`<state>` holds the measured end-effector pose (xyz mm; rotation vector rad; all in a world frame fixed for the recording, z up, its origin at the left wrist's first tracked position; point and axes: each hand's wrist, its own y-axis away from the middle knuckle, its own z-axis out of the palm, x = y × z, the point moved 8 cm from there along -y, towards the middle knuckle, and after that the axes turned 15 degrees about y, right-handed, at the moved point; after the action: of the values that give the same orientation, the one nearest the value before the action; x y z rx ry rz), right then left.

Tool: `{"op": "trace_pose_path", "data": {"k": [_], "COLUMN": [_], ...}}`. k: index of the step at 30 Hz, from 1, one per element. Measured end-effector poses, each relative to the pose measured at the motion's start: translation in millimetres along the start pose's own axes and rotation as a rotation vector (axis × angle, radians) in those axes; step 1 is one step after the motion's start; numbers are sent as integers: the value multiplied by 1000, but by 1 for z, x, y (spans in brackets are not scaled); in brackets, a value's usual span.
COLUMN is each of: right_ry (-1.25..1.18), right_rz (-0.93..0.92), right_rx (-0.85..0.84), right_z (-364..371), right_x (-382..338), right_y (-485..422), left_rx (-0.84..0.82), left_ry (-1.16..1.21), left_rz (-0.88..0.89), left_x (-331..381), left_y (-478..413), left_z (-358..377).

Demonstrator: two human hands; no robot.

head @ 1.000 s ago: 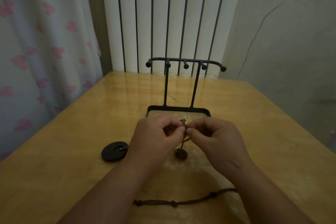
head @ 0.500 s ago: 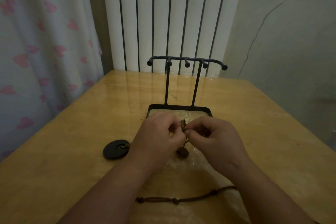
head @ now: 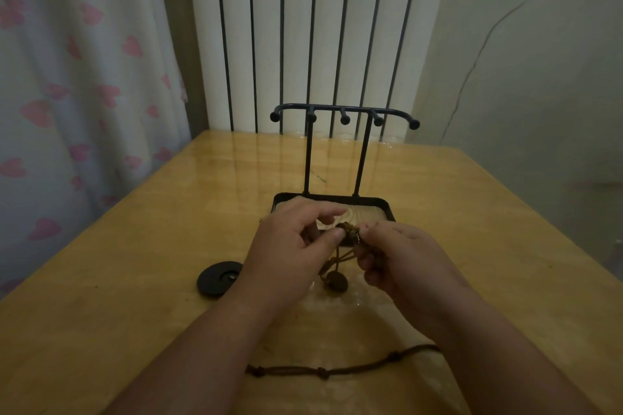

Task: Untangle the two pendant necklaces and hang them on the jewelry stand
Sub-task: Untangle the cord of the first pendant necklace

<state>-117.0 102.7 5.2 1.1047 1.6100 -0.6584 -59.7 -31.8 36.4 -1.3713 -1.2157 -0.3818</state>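
Black metal rims the tray (head: 337, 196) at the foot of the jewelry stand (head: 308, 158). Only pale wood grain shows inside it, and both hands cover its near part, so what lies there cannot be told. The hook bar (head: 344, 108) on top carries nothing.

Just above the tray's near rim, the left hand (head: 290, 253) pinches a knot of brown cords (head: 349, 231) between thumb and forefinger. The right hand (head: 404, 259) grips the same knot from the other side with its fingers curled in. The light is dim and the knot small, so how the cords cross in it is hard to make out. Strands drop from it to a round brown pendant (head: 335, 281), which sits low between the wrists, at or just above the tabletop (head: 135, 313).

A black disc pendant (head: 219, 283) lies flat just left of the left wrist, and its cord runs out of sight under that wrist. Near the tabletop's front, a knotted length of cord (head: 323, 372) comes from under the left forearm and goes under the right one. Both its ends are hidden.

Bare wood spreads wide on either side of the hands. The stand is near the tabletop's far edge, in front of a white radiator (head: 303, 27). A curtain with pink hearts (head: 67, 77) hangs along the left edge, and a pale wall (head: 539, 77) stands off to the right.
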Motion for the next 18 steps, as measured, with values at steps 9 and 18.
{"op": "trace_pose_path", "data": {"k": [9,18], "right_ry": [-54,232], "right_rz": [68,85], "right_rx": [-91,-51], "right_z": [9,-6], "right_x": [5,1], "right_y": [0,1], "left_rx": [-62,14], "left_ry": [-31,-10], "left_rz": [-52,-84], "left_x": [-3,-4], "left_y": [1,-2], "left_z": [8,-2]}}
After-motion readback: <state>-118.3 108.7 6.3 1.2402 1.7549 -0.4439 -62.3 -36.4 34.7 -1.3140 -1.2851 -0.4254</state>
